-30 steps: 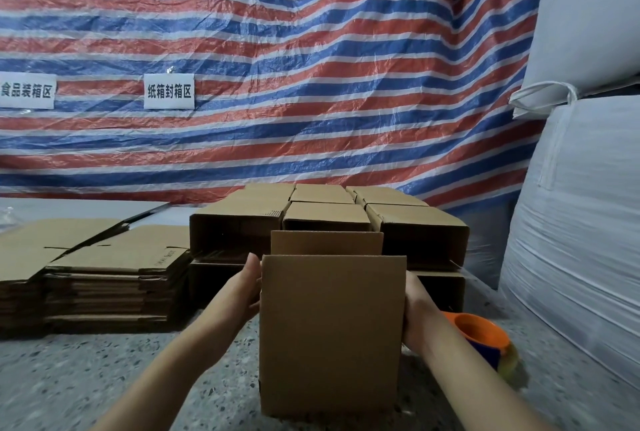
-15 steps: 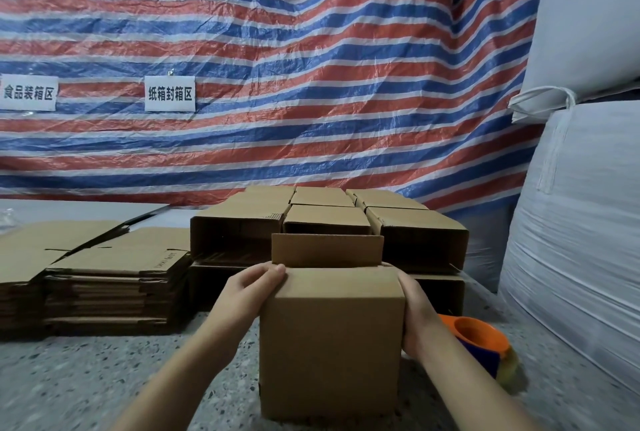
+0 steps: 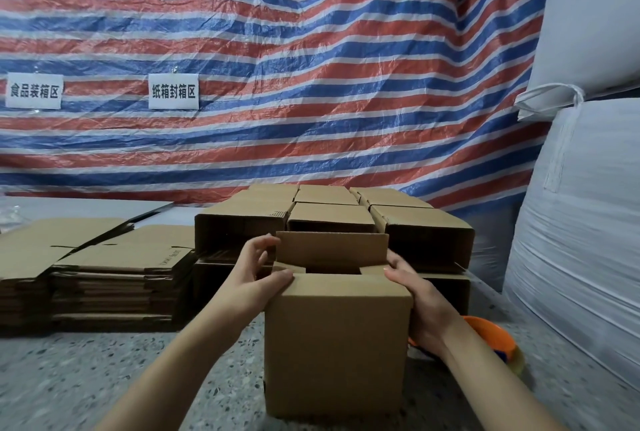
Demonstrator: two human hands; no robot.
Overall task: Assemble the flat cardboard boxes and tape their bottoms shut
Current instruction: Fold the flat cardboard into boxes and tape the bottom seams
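Note:
A brown cardboard box (image 3: 336,354) stands upright on the speckled table (image 3: 104,371) right in front of me. Its near flap is folded down flat, the far flap (image 3: 332,250) still stands up, and both side flaps lie inside. My left hand (image 3: 256,275) presses on the box's top left corner, fingers over the side flap. My right hand (image 3: 415,299) holds the top right edge and side. An orange and blue tape dispenser (image 3: 491,337) lies on the table behind my right wrist, partly hidden.
Assembled boxes (image 3: 422,233) are stacked in two layers just behind the box. Stacks of flat cardboard (image 3: 114,278) fill the left side. Large white sacks (image 3: 581,240) stand at the right. A striped tarp (image 3: 277,67) with two signs hangs behind.
The near flap, upright a second ago, is folded down over the opening. My left hand moved from the box's side up onto its top left corner; my right hand slid up to the top edge.

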